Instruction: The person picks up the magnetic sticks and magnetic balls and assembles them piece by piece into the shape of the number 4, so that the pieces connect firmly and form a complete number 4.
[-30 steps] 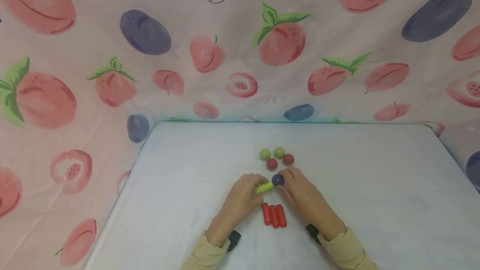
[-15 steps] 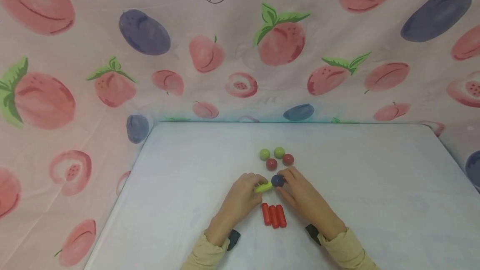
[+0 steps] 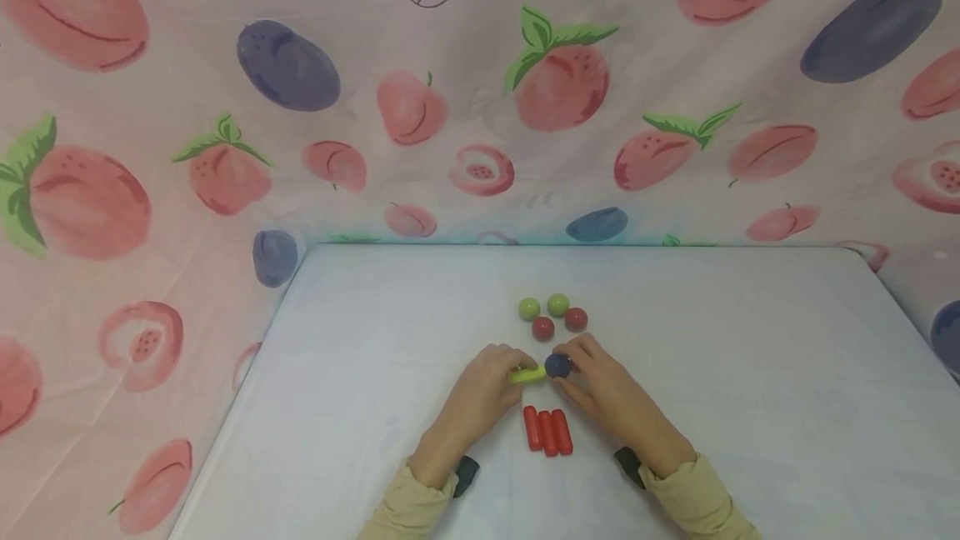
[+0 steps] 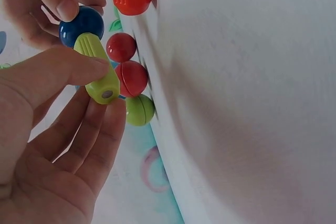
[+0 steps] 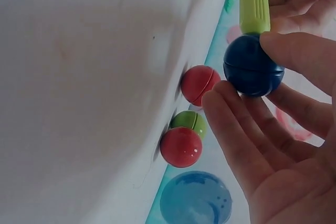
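My left hand (image 3: pixel 483 386) pinches a yellow-green ribbed rod (image 4: pixel 97 69) between thumb and fingers; a small grey disc shows on the rod's near end in the left wrist view. My right hand (image 3: pixel 611 390) holds a dark blue ball (image 5: pixel 253 66) between thumb and fingertips. Rod and ball touch end to end above the table, between the two hands. Three red rods (image 3: pixel 548 431) lie side by side just below the hands. Beyond the hands sit two green balls (image 3: pixel 529 308) and two red balls (image 3: pixel 543 328), grouped close together.
The white table (image 3: pixel 360 340) reaches back to a cloth wall (image 3: pixel 480 90) printed with peaches and dark blue fruit. A dark band (image 3: pixel 467 476) sits at the left wrist, another dark band (image 3: pixel 629 467) at the right.
The blue ball and the joined rod have shifted very slightly, the ball a little right and toward me. Both hands keep their hold; the loose balls and red rods stay put.
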A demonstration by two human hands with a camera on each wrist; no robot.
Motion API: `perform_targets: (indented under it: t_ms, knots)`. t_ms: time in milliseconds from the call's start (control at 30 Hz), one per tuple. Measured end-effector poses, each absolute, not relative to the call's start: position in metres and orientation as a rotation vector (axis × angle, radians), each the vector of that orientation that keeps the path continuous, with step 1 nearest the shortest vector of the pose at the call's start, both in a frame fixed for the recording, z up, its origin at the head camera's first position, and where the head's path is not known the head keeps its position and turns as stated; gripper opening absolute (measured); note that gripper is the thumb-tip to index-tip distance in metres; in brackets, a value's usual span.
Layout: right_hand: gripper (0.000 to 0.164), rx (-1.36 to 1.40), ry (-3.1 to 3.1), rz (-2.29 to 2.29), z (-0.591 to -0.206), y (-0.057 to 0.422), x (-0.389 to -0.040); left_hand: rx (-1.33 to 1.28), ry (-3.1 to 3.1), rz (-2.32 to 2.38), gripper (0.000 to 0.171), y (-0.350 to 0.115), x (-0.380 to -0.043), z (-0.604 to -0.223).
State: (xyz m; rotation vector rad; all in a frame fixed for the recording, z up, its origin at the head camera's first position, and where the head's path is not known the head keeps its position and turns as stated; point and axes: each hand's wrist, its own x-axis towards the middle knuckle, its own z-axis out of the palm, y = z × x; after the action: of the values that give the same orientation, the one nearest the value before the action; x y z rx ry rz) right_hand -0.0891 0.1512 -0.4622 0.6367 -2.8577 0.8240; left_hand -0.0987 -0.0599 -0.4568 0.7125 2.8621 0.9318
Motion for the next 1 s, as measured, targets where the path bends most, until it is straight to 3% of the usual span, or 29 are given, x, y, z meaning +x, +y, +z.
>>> perform_targets:
  t_ms: [1000]
  knots:
    - [0.032, 0.526, -2.948, 0.87, -0.4688, 0.1549, -0.0948, 0.646, 2.852, 0.939, 0.031, -0.0686, -0.1046, -0.4622]
